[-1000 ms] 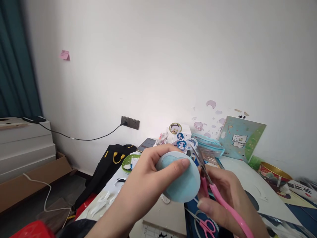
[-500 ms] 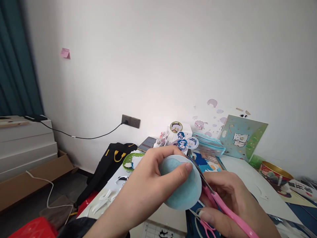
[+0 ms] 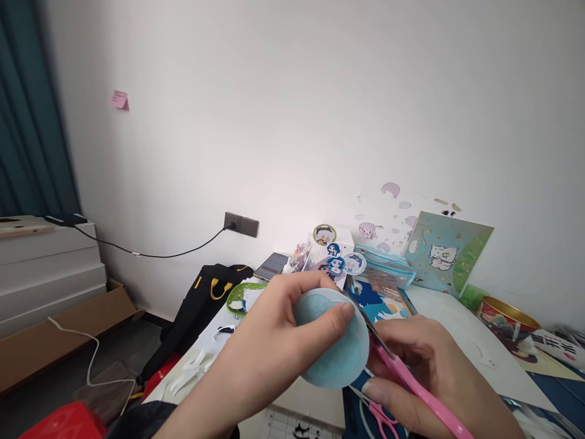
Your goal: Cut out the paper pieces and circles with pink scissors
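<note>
Between the thumb and fingers of my left hand is a round light-blue paper disc with a paler rim. My right hand is closed on a pair of pink-handled scissors. The scissor blades lie along the disc's upper right edge; I cannot tell whether they are touching the paper at every point. Below the hands rests a second, smaller pair of pink scissors. White paper scraps lie left of my left forearm.
Round stickers stand on a box at the back, beside a clear zip pouch. A patterned card leans on the wall. A red and gold tin stands right, a black bag left. A phone lies behind.
The disc has turned and shifted very slightly left against the blades. My right hand and the scissors have moved a touch left with it. My left hand keeps its grip.
</note>
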A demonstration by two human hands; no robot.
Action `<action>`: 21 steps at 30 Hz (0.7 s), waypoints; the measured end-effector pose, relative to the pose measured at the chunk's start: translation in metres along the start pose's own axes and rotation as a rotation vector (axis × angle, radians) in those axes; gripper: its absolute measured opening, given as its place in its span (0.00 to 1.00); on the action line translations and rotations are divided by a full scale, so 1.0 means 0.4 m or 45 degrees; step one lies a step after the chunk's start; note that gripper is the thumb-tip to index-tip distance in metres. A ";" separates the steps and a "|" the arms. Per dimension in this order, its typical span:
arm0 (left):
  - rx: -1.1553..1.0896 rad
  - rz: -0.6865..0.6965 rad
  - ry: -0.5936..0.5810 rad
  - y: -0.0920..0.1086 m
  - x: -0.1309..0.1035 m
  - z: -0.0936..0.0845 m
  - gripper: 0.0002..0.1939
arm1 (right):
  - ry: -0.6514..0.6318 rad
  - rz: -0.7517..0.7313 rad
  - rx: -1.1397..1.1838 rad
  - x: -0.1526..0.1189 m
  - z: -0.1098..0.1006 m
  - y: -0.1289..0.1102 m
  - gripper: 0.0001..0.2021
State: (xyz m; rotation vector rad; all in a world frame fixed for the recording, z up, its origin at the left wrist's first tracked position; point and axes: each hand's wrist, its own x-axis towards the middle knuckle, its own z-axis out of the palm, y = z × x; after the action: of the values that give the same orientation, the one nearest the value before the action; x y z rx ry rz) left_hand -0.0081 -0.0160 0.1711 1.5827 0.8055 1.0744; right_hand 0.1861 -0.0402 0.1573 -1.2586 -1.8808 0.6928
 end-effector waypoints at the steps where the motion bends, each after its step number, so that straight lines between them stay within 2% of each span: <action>1: -0.006 0.000 0.000 -0.001 -0.002 0.000 0.15 | -0.008 -0.001 -0.006 0.000 0.000 -0.002 0.09; 10: -0.005 -0.011 -0.001 0.008 -0.004 0.003 0.14 | -0.105 -0.031 -0.016 0.013 0.000 -0.018 0.04; 15: -0.005 0.004 0.004 0.004 -0.003 0.004 0.14 | -0.065 -0.107 -0.124 0.009 0.003 -0.008 0.07; 21: -0.009 0.020 0.029 0.000 -0.004 0.001 0.15 | -0.197 -0.130 -0.150 0.020 0.005 -0.018 0.11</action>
State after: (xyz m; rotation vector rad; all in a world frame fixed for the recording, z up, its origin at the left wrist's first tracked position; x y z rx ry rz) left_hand -0.0085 -0.0175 0.1706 1.5760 0.8052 1.1071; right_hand 0.1787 -0.0354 0.1639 -1.2010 -2.1237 0.6489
